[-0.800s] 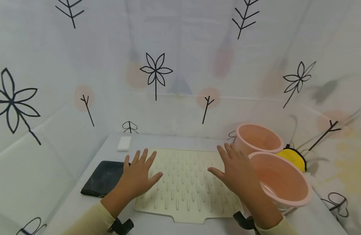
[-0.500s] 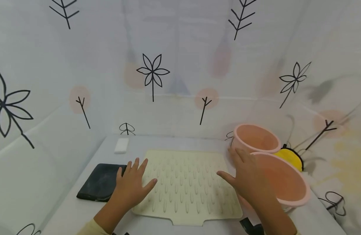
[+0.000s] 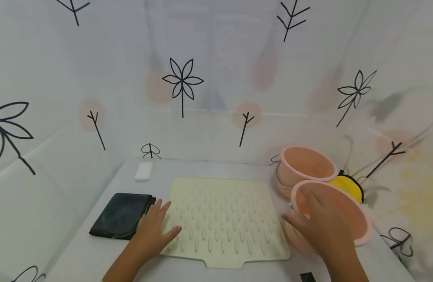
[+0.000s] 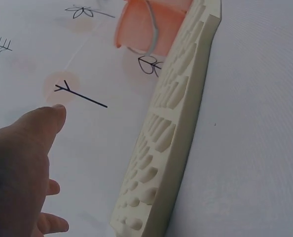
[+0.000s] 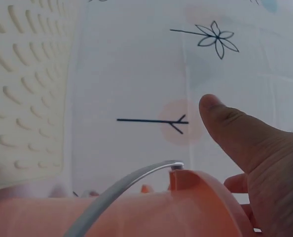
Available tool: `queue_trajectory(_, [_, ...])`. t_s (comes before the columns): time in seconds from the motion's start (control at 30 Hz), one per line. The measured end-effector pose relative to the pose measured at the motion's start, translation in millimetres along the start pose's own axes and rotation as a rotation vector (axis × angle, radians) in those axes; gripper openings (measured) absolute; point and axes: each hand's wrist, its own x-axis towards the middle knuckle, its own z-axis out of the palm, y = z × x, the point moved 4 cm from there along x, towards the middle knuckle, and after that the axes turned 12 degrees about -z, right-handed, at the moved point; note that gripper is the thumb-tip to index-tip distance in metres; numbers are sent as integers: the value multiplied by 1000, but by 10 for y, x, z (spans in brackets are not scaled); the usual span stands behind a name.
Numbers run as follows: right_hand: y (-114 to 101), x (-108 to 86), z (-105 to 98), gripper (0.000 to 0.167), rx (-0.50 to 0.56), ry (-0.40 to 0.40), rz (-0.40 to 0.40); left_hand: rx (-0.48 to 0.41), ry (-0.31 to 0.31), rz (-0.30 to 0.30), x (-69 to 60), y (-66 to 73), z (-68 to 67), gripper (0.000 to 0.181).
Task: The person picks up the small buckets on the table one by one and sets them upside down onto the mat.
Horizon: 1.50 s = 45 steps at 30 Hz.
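A cream board (image 3: 223,219) covered in raised oval ridges lies flat on the table, a short tab at its front edge. My left hand (image 3: 149,237) hovers between the board's left edge and a black flat case (image 3: 122,215), fingers spread and holding nothing. In the left wrist view the thumb of that hand (image 4: 23,148) points away from the board (image 4: 186,128). Over the mouth of the near pink bucket (image 3: 361,219) is my right hand (image 3: 323,225), thumb stretched out to the left. Its fingers reach past the bucket's rim (image 5: 215,192); whether they touch it I cannot tell.
Behind the near bucket stands a second pink bucket (image 3: 308,164). A yellow item with black edging (image 3: 348,188) sits to their right, partly hidden. A small white block (image 3: 144,171) lies at the back left. Patterned white cloth (image 3: 209,129) hangs behind the table.
My right hand has moved right and down, from beside the buckets to over the near one. My left hand has drifted left and lower, off the board towards the black case.
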Motion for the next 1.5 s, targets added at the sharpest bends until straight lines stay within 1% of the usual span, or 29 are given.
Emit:
queue_trajectory(0.07, [-16,-17,12,82,-30,32,2,-53,-48,-12,2,-49,38,93])
queue_trajectory(0.1, [-25,-16,26,80,-38,22,24,-76,-71,-16,0,-70,55,93])
queue_trajectory(0.17, [-52,-12,69,76,-34,-69,106,-114,-113,-29,-9,-106,84,94])
queue_trajectory(0.23, [-79,-1,119,74,-24,-183,188,-135,-137,-40,-21,-127,102,96])
queue_trajectory(0.3, [-106,4,160,74,-9,-308,275,-121,-142,-45,-22,-143,124,99])
queue_trajectory(0.33, [-109,5,179,76,0,-358,302,-108,-142,-42,-21,-144,133,100])
queue_trajectory(0.43, [-83,-2,221,83,10,-465,367,-73,-143,-17,-4,-146,170,106])
queue_trajectory(0.53, [-36,-15,271,90,3,-546,420,-48,-154,10,8,-166,215,110])
queue_trajectory(0.63, [-12,-30,334,85,-2,-622,470,-15,-175,12,2,-218,271,115])
queue_trajectory(0.73, [9,-51,399,73,4,-694,536,26,-190,13,-8,-254,316,117])
queue_trajectory(0.8, [15,-62,420,65,-7,-714,549,36,-193,20,-11,-257,330,117])
queue_trajectory(0.9, [9,-57,407,56,-33,-703,549,39,-201,21,-10,-244,336,118])
queue_trajectory(1.0, [-8,-37,383,53,-38,-695,531,47,-224,8,-6,-243,342,118])
queue_trajectory(1.07, [-18,-29,369,53,-29,-705,537,54,-240,5,-6,-243,346,118])
queue_trajectory(1.2, [-33,-30,357,50,-43,-715,528,71,-260,7,-1,-254,357,116])
queue_trajectory(1.3, [-33,-35,353,50,-52,-717,521,71,-260,16,-2,-262,355,116])
queue_trajectory(1.5, [-6,-48,352,49,-26,-714,518,66,-248,40,-16,-258,338,117])
